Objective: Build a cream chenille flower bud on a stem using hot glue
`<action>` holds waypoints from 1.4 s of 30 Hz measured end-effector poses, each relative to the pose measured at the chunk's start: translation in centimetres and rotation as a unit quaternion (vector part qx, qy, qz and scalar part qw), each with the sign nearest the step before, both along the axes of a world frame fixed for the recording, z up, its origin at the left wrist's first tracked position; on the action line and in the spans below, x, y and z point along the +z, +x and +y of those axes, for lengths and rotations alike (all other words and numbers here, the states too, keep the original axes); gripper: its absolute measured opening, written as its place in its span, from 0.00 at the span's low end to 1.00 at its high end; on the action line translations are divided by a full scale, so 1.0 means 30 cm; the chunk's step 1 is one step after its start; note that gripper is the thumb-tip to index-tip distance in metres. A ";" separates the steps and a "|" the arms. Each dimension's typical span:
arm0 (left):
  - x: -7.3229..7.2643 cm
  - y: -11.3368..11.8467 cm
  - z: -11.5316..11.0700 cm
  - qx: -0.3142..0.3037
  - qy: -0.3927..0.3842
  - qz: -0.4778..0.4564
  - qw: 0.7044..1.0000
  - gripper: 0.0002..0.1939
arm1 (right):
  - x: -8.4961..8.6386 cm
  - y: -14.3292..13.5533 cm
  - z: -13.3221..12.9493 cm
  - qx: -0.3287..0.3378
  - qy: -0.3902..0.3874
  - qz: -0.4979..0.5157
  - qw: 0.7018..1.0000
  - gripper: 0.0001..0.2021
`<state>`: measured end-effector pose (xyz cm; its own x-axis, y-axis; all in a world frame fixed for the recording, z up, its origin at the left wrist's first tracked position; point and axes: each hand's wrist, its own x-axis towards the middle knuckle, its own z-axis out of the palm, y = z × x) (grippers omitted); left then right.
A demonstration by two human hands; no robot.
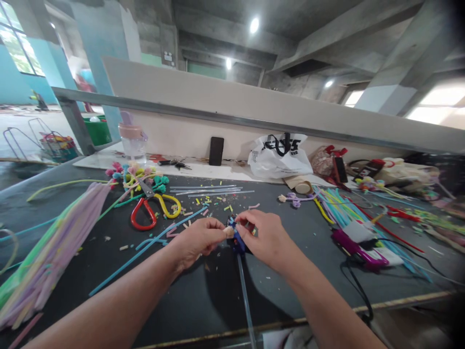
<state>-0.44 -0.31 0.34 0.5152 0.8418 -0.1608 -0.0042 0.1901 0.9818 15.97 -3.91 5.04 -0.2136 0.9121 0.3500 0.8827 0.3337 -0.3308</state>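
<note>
In the middle of the dark worktable, my left hand (199, 237) pinches a small cream fuzzy piece (228, 232), probably of pipe cleaner. Just to its right, my right hand (263, 237) has thumb and fingers closed beside the same spot; what they grip is too small to make out. Between and below the fingertips is a dark blue glue gun (239, 244), partly covered by my right hand. From its rear a clear glue stick (245, 295) runs toward the table's front edge. A blue pipe cleaner (145, 249) lies diagonally left of my left hand.
Scissors with red and yellow handles (148, 201) lie left, beside a bundle of pastel pipe cleaners (69, 242). Clear glue sticks (214, 190) and scraps lie ahead. A purple glue gun (359, 249) with a cord is right. Behind stand a phone (216, 151) and white bag (278, 162).
</note>
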 end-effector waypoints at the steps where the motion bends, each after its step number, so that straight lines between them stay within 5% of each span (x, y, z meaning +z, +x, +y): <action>1: 0.002 -0.001 0.000 0.000 -0.003 -0.003 1.000 0.18 | -0.003 0.000 0.005 0.008 -0.031 0.042 0.999 0.05; 6: 0.004 -0.001 -0.003 -0.009 0.007 -0.011 1.000 0.11 | -0.043 -0.016 0.021 0.042 -0.112 0.138 0.983 0.04; 33: 0.041 -0.011 -0.010 -0.015 -0.052 -0.025 0.998 0.12 | -0.065 -0.026 0.032 0.040 -0.115 0.153 0.981 0.04; 42: -0.002 -0.007 0.006 -0.035 -0.024 -0.012 0.999 0.11 | -0.067 -0.038 0.034 0.027 -0.110 0.151 0.982 0.04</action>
